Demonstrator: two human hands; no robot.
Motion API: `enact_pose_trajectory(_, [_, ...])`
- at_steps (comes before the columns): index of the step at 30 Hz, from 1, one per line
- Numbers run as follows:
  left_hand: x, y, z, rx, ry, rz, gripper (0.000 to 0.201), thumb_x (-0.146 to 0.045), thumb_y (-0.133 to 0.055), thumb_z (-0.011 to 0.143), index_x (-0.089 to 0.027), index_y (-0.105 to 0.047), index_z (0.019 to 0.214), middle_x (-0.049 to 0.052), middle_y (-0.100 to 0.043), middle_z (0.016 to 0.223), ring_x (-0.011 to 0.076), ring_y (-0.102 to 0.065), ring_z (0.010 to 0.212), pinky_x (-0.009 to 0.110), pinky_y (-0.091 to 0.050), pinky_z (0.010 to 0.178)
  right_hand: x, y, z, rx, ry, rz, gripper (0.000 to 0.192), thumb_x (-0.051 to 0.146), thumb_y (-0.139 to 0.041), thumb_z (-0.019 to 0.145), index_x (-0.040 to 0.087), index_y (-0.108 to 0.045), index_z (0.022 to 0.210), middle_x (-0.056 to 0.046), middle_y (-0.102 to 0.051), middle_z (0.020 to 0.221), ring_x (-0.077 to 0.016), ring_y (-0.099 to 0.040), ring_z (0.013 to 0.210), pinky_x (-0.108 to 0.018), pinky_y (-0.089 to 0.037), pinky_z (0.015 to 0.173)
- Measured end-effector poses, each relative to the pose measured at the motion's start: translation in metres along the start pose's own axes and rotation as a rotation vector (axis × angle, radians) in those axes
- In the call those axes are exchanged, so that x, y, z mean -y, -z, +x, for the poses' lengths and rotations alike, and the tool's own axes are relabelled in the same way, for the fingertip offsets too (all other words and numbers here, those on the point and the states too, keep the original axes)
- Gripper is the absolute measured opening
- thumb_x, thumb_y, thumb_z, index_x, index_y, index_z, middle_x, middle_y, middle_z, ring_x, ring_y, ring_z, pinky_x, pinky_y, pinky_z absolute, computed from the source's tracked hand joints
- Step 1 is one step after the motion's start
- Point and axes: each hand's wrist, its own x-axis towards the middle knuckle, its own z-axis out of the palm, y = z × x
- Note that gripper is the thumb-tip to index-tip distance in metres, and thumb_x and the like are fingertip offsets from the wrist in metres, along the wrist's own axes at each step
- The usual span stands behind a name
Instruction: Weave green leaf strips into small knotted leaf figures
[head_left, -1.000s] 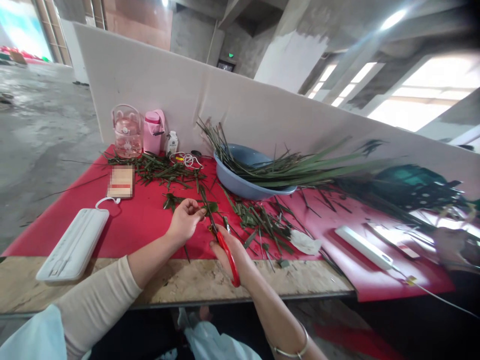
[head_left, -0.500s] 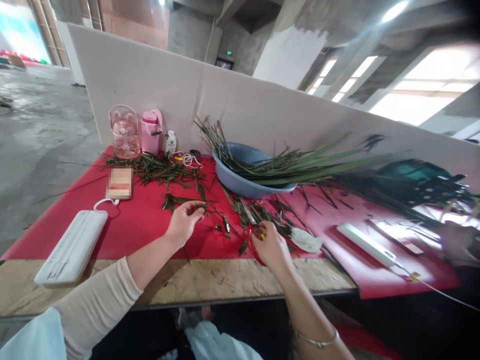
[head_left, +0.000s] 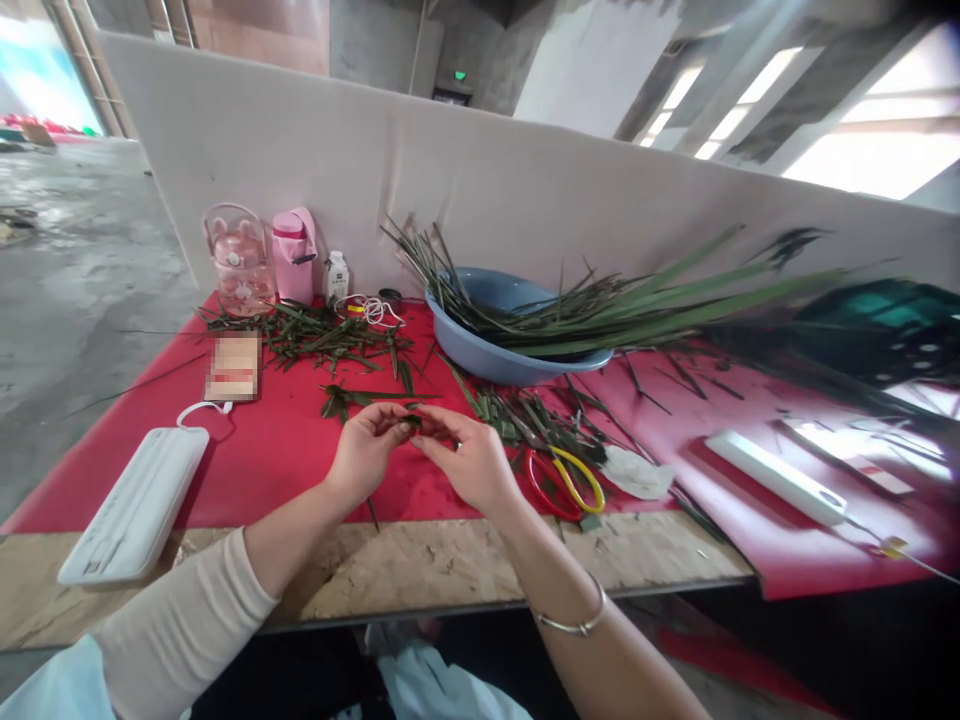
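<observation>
- Left hand (head_left: 365, 452) and right hand (head_left: 469, 458) meet fingertip to fingertip, both pinching a small green leaf piece (head_left: 412, 420) just above the red cloth (head_left: 285, 450) on the bench (head_left: 420, 560).
- Red-and-yellow scissors (head_left: 566, 480) lie at 3 o'clock of the right hand, just beside it.
- Blue basin (head_left: 487, 355) of long leaves (head_left: 637, 315) sits at 1 o'clock.

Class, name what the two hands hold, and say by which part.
Both hands, left and right, pinch a small dark green leaf strip by its ends, between fingertips.
</observation>
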Motion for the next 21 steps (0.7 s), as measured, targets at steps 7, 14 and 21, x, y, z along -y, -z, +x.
enact_pose_trajectory(7, [-0.008, -0.002, -0.006, -0.003, -0.147, 0.145, 0.014, -0.012, -0.065, 0.06, -0.015, -0.06, 0.072, 0.001, -0.064, 0.072, 0.0124, -0.06, 0.07, 0.024, -0.046, 0.068, -0.001, 0.003, 0.012, -0.036, 0.208, 0.049, 0.018, 0.027, -0.061, 0.071, 0.021, -0.065, 0.087, -0.003, -0.066, 0.08, -0.015, -0.061, 0.073, -0.027, -0.047, 0.07])
enact_pose_trajectory(14, [-0.01, -0.002, -0.008, -0.043, -0.192, 0.245, 0.01, -0.013, -0.066, 0.06, -0.017, -0.062, 0.069, 0.001, -0.063, 0.07, 0.0121, -0.057, 0.068, 0.023, -0.045, 0.067, -0.006, 0.006, 0.025, -0.037, 0.38, 0.076, 0.007, 0.025, -0.058, 0.073, 0.022, -0.065, 0.074, -0.002, -0.065, 0.072, -0.0141, -0.06, 0.069, -0.026, -0.048, 0.064])
enact_pose_trajectory(21, [-0.003, 0.013, 0.003, -0.059, -0.276, 0.909, 0.022, -0.019, -0.059, 0.067, -0.019, -0.056, 0.088, 0.002, -0.056, 0.07, 0.0132, -0.051, 0.062, 0.023, -0.04, 0.056, -0.035, 0.002, 0.033, -0.09, 0.262, 0.06, 0.009, 0.02, -0.051, 0.078, 0.02, -0.06, 0.077, -0.002, -0.062, 0.075, -0.0135, -0.058, 0.071, -0.025, -0.045, 0.068])
